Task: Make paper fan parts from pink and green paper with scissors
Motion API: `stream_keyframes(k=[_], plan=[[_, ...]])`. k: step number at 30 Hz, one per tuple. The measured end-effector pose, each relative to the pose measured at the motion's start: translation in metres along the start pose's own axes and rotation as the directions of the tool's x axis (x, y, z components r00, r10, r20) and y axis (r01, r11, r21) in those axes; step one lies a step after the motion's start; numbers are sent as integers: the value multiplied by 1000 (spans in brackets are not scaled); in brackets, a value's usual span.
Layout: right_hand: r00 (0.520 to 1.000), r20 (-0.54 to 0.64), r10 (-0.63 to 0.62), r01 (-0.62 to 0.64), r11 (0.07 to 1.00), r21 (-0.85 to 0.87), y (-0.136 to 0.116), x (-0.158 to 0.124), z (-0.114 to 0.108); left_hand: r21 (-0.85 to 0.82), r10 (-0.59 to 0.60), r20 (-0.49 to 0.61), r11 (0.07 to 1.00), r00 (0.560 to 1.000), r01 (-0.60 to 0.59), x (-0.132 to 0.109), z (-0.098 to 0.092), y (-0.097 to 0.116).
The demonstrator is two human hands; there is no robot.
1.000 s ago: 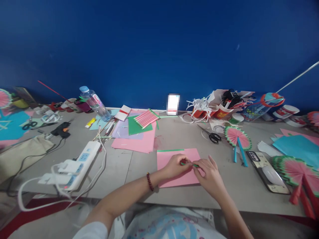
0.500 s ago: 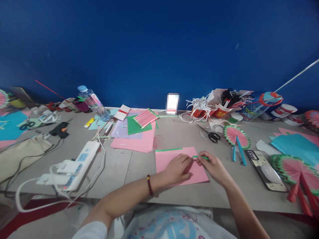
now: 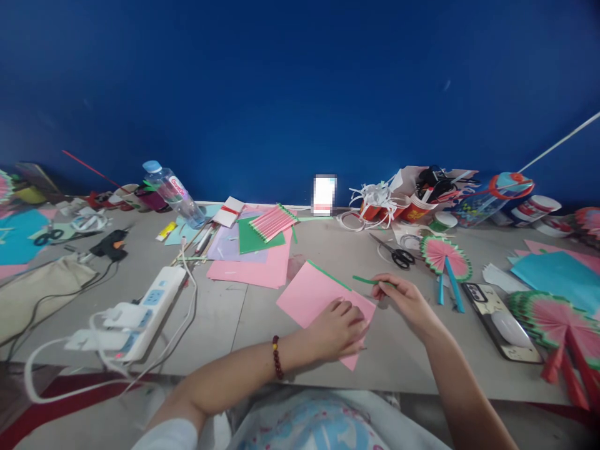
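Observation:
A pink sheet of paper (image 3: 304, 297) lies turned at an angle on the table in front of me. One green strip (image 3: 328, 275) runs along part of its far edge. Pressed on the sheet's near right part is my left hand (image 3: 338, 331), palm down with its fingers laid out. My right hand (image 3: 402, 299) pinches the end of a loose green paper strip (image 3: 362, 279), just beyond the sheet's right corner. The strip's free end points left, close to the glued-looking edge strip.
A pleated pink paper (image 3: 274, 223) lies on a green sheet (image 3: 248, 240) at the back. Black-handled scissors (image 3: 402, 257) and a watermelon-coloured paper fan (image 3: 445, 256) are to the right, near a phone (image 3: 478, 300). A white power strip (image 3: 159, 300) stands left.
The pink sheet has turned clockwise under my left hand, so its edges now slant. The green strip in my right hand has come away from the sheet's edge and shows more of its length.

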State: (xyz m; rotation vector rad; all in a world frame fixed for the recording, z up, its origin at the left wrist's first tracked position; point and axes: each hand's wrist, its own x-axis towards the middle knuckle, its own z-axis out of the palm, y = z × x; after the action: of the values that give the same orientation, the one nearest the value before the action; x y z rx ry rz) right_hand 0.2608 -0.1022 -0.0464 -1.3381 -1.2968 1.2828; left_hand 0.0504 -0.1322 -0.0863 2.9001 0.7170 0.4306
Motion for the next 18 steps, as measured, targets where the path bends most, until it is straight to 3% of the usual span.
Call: stream_keyframes(k=[6, 18], plan=[[986, -57, 159, -156, 986, 57, 21, -1, 1, -30, 0, 4, 1000, 1000, 0, 1, -1, 0], [995, -48, 89, -95, 985, -147, 26, -2, 1, -84, -16, -3, 996, 1000, 15, 3, -2, 0]])
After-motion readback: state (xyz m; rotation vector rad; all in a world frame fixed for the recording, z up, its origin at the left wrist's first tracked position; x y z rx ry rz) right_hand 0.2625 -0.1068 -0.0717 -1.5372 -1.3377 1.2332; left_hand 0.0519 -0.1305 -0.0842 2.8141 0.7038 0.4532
